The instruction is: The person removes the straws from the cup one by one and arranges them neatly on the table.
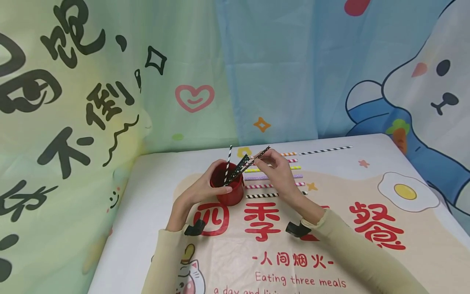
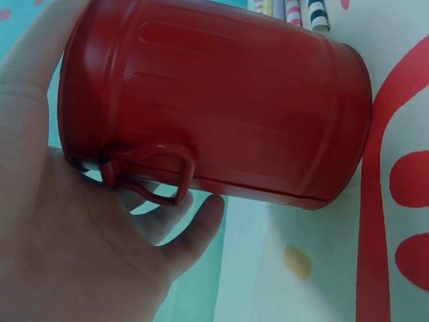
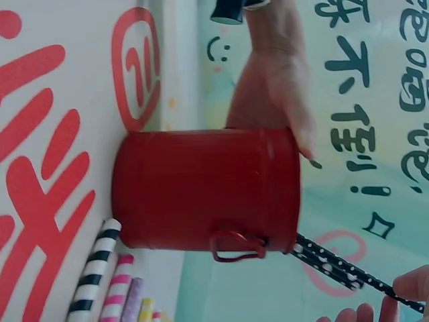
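A small red bucket [image 1: 232, 197] stands on the table. My left hand [image 1: 200, 188] grips it around the rim, the thumb across the near side. In the left wrist view a wire side handle [image 2: 189, 176] shows close to the palm. A black-and-white striped straw [image 1: 229, 157] sticks up from the bucket, and black straws with white dots [image 1: 240, 166] lean right over its rim. To the right of the bucket, my right hand [image 1: 278, 169] pinches a black dotted straw [image 3: 375, 280] near its upper end. The lower ends of these straws are hidden inside the bucket.
Right of the bucket several straws lie in a row, among them a purple straw [image 1: 273, 177], a pink striped straw [image 1: 275, 186] and a black striped straw [image 1: 262, 195]. Another black striped straw [image 1: 324, 150] lies near the back edge. A printed curtain [image 1: 271, 73] hangs behind the table.
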Demonstrator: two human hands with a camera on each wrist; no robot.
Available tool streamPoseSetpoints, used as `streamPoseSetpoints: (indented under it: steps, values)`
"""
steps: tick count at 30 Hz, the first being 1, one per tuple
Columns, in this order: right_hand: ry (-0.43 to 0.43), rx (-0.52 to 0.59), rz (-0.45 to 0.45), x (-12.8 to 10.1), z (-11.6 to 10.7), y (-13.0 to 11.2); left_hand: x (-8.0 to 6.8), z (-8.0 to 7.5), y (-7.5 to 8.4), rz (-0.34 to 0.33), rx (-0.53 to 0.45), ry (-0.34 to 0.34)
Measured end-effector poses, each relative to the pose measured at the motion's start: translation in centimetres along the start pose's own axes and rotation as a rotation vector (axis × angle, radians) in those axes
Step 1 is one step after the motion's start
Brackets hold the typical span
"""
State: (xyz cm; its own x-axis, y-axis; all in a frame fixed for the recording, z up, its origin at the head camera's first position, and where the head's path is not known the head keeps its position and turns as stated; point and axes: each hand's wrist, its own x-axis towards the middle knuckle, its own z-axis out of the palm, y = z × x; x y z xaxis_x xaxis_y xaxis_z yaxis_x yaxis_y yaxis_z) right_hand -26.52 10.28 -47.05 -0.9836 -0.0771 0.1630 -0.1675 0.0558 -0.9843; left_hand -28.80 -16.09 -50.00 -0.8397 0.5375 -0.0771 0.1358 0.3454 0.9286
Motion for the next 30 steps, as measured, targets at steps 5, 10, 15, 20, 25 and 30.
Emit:
streamPoseSetpoints:
  steps: [5,10,15,20,25,30]
  values:
    - [0.022,0.009,0.0,-0.1,-1.2,-1.1,-0.1,0.0,0.0,0.01,0.008,0.004]
    - [0.047,0.073,-0.042,0.1,-2.7,-2.4,-0.1,-0.1,-0.1,0.017,0.004,0.006]
    - [0.073,0.111,-0.089,0.4,-4.4,-3.8,-0.1,0.0,0.0,0.011,0.001,0.006]
    - [0.088,0.116,-0.118,0.4,-5.6,-4.8,-0.1,0.0,0.0,0.002,-0.002,0.003]
    - [0.09,0.138,-0.135,0.4,-6.0,-5.0,-0.2,0.0,0.1,-0.015,-0.004,0.005]
    - [0.07,-0.09,-0.185,0.5,-6.3,-4.4,0.0,0.0,-0.1,-0.001,-0.014,0.004]
